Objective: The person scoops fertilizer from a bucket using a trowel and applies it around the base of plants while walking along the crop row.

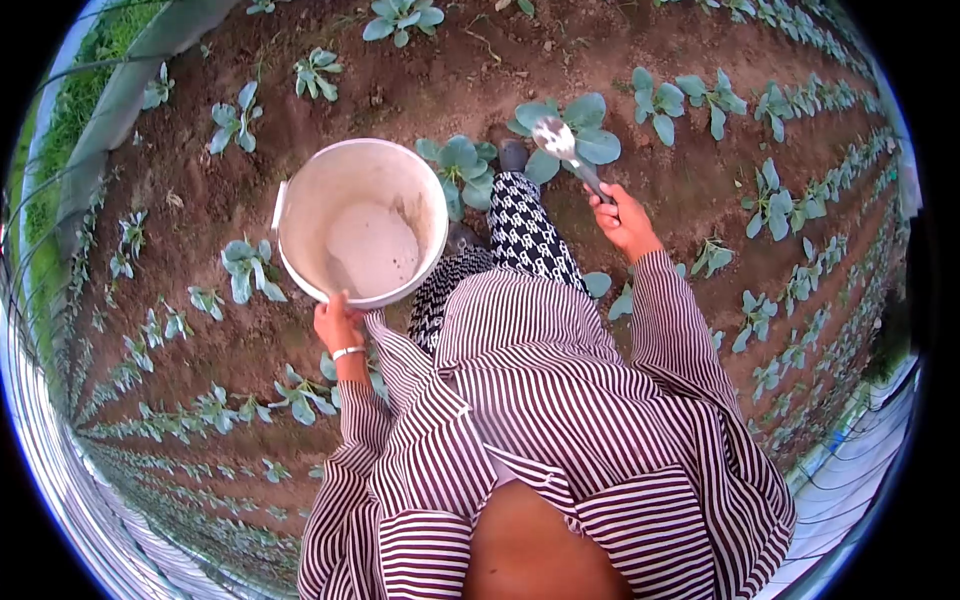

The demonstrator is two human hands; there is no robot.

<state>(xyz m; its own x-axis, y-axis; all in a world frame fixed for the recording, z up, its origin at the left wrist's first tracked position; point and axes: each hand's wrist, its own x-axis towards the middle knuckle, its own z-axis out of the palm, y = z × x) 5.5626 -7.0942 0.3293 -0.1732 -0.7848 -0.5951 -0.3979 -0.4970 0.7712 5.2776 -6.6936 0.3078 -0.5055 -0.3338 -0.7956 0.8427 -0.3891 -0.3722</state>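
Observation:
My left hand [339, 324], with a bracelet at the wrist, grips the near rim of a white bucket [298, 235]. The bucket tips so that its inside shows. A pale, flat layer [372, 250] covers its bottom, with a few dark specks and brown stains on the wall; I cannot tell what it is. Out to the right, my right hand [624, 222] is closed around the dark handle of a spoon [556, 140]. White residue marks the spoon's bowl, which is above a broad-leaved green plant [592, 130]. Another leafy plant [460, 170] grows just right of the bucket.
Rows of young leafy plants [770, 205] run through brown soil [420, 90] on both sides. My dark shoe [512, 154] stands between two plants beyond the bucket. Pale sheeting [125, 90] and a grass strip [45, 215] border the left edge.

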